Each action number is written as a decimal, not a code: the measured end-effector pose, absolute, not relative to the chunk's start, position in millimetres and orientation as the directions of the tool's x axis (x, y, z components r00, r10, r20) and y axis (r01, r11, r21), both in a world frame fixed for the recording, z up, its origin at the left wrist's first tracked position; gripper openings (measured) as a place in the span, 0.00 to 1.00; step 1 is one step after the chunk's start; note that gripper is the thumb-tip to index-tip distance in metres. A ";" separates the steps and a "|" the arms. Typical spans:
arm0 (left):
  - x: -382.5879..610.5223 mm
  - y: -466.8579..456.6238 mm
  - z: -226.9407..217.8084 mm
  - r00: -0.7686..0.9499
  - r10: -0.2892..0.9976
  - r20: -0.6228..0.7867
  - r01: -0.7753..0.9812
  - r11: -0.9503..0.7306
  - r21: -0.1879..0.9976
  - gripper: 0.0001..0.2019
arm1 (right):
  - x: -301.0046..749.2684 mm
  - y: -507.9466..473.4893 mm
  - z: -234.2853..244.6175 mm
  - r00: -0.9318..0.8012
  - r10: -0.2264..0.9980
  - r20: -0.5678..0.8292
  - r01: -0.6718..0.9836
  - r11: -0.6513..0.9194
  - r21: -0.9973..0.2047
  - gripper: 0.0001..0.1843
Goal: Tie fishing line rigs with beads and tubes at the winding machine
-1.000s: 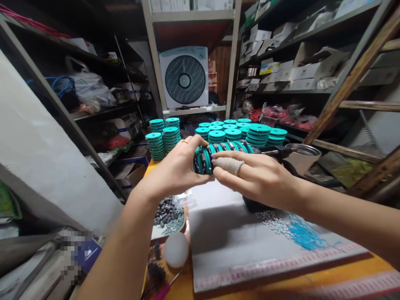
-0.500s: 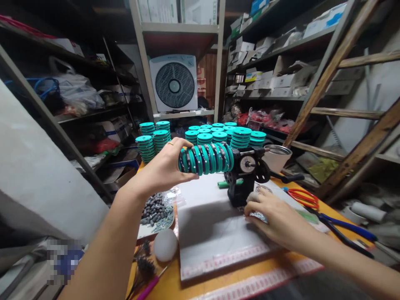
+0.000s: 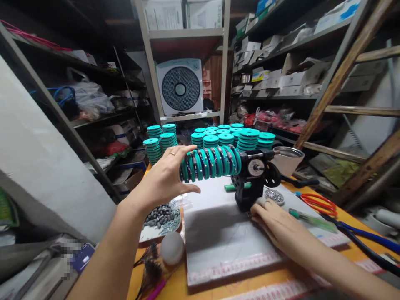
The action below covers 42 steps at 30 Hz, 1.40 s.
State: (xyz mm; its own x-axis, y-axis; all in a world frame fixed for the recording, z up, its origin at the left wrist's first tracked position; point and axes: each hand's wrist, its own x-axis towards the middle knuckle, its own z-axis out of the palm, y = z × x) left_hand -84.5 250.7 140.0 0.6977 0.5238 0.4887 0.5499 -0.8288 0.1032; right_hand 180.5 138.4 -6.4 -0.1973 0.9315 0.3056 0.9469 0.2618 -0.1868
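Observation:
A row of teal spools, with small dark parts and bright tips along the gaps, sits sideways on a black hand-cranked winding machine with a round dial. My left hand is at the row's left end. Its fingers lie over the top and behind, partly hidden, while the thumb stretches out below, apart from the spools. Low by the machine's foot is my right hand, fingers curled together and pointing down at the white board. Whatever its fingertips hold is hidden. Beside it stands a round dish of small shiny metal pieces.
Stacks of teal spools stand behind the machine. Grey cylindrical parts and screws lie in a tray at left, near a white ball. At right are a white can, orange cord, a green-handled tool and blue-handled pliers.
My left thumb has come away from the underside of the spools. My right hand has shifted slightly against the machine's foot, uncovering the dish. The whole view has swung a little left.

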 end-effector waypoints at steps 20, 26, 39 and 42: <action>-88.0 259.2 131.4 0.665 0.606 0.435 0.420 -0.786 0.453 0.28 | 130.9 168.8 120.4 -0.201 0.368 0.908 0.642 0.750 -0.161 0.11; -88.7 260.0 132.4 0.656 0.595 0.464 0.429 -0.800 0.420 0.27 | 179.3 224.2 137.2 0.307 0.503 0.808 0.397 0.703 -0.589 0.14; -89.2 254.7 142.1 0.670 0.584 0.458 0.483 -0.812 0.329 0.33 | 169.9 218.0 122.0 0.035 0.606 0.795 0.446 0.702 -0.555 0.08; -80.6 248.3 156.5 0.646 0.642 0.413 0.563 -0.766 0.310 0.30 | 163.8 222.0 124.3 0.004 0.596 0.803 0.485 0.701 -0.522 0.07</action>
State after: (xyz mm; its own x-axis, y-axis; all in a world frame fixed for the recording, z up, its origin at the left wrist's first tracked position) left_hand -80.6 248.3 156.5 0.6460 0.6418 0.4134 0.5629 -0.7662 0.3100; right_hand 163.8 222.0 124.3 0.0037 0.5957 0.8032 0.4855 0.7012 -0.5222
